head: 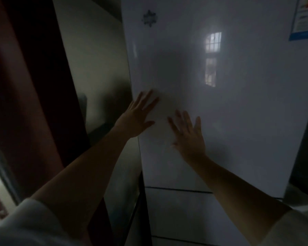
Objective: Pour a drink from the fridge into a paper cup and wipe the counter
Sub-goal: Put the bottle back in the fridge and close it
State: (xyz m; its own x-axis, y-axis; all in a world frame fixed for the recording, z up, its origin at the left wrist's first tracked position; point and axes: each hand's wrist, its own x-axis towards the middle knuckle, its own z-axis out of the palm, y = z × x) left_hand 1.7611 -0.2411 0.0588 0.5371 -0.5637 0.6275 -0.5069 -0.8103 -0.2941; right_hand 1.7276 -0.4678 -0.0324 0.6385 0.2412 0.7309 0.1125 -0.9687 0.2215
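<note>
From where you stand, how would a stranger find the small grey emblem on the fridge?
Start at the tall white fridge door that fills the view. Go to its upper left corner, well above the left hand. The emblem there is small, grey and snowflake-shaped, unlike the blue-edged label in the upper right corner.

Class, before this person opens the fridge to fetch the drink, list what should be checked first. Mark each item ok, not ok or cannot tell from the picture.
1. Hands free: ok; left hand and right hand hold nothing, fingers straight.
2. Fridge door open: not ok; it looks shut.
3. Grip on the door's edge: not ok; both palms lie flat on its face.
4. Which edge swings out: cannot tell.
5. Lighting: not ok; the scene is dim.
</note>
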